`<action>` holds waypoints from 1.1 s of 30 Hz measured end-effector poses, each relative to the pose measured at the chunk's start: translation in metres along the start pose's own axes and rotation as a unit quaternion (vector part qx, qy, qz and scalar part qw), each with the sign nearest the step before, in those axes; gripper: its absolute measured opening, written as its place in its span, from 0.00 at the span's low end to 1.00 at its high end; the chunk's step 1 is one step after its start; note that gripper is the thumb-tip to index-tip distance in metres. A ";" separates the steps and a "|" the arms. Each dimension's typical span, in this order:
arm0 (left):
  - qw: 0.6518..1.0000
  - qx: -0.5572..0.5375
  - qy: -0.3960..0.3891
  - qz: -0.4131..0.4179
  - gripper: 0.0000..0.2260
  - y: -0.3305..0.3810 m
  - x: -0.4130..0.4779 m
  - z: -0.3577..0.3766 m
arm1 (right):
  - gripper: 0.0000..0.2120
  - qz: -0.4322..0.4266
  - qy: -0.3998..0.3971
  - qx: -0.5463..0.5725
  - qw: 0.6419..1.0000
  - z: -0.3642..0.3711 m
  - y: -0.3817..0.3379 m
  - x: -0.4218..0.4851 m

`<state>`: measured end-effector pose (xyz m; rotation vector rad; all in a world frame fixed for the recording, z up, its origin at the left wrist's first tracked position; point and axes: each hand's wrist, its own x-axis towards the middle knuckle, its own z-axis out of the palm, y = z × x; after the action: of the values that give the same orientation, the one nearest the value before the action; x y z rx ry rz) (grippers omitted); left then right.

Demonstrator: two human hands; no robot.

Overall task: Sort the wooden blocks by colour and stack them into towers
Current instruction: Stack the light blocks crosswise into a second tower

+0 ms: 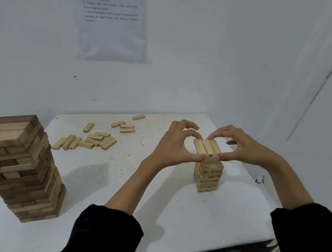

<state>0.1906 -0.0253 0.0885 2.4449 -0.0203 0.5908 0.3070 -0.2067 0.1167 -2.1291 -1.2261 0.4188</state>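
Observation:
A small tower of light wooden blocks stands on the white table, right of centre. Its top layer is a row of three light blocks side by side. My left hand and my right hand pinch this layer from both sides, thumbs at its near end and fingers at its far end. A tall tower of mixed dark and light blocks stands at the near left. Several loose light blocks lie scattered at the table's back.
White walls close the table in at the back and on the right. A printed sheet hangs on the back wall. More loose blocks lie near the back edge. The table's front edge runs close to my sleeves.

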 end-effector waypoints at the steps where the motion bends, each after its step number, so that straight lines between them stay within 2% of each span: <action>1: 1.000 -0.001 -0.006 -0.003 0.20 0.000 0.002 0.005 | 0.21 0.000 -0.007 -0.004 1.000 -0.001 0.005 0.000; 6: 0.999 0.012 -0.028 -0.018 0.26 -0.004 0.002 0.022 | 0.23 0.009 -0.037 -0.001 0.999 0.003 0.025 0.001; 25: 0.998 0.046 -0.030 -0.021 0.27 -0.012 -0.002 0.032 | 0.22 -0.011 -0.035 0.009 0.999 0.010 0.035 0.001; 28: 0.999 0.036 -0.025 -0.026 0.30 -0.013 -0.004 0.033 | 0.24 -0.002 -0.038 0.020 0.999 0.010 0.034 0.000; 31: 0.999 0.020 -0.030 -0.034 0.36 -0.010 -0.006 0.032 | 0.31 0.014 -0.045 0.024 0.999 0.007 0.034 -0.002; 33: 0.999 0.007 -0.033 -0.041 0.38 -0.008 -0.007 0.029 | 0.30 0.025 -0.034 0.028 0.999 0.003 0.032 -0.003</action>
<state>0.1968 -0.0363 0.0606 2.4644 0.0577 0.4739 0.3248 -0.2196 0.0934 -2.1161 -1.1865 0.5461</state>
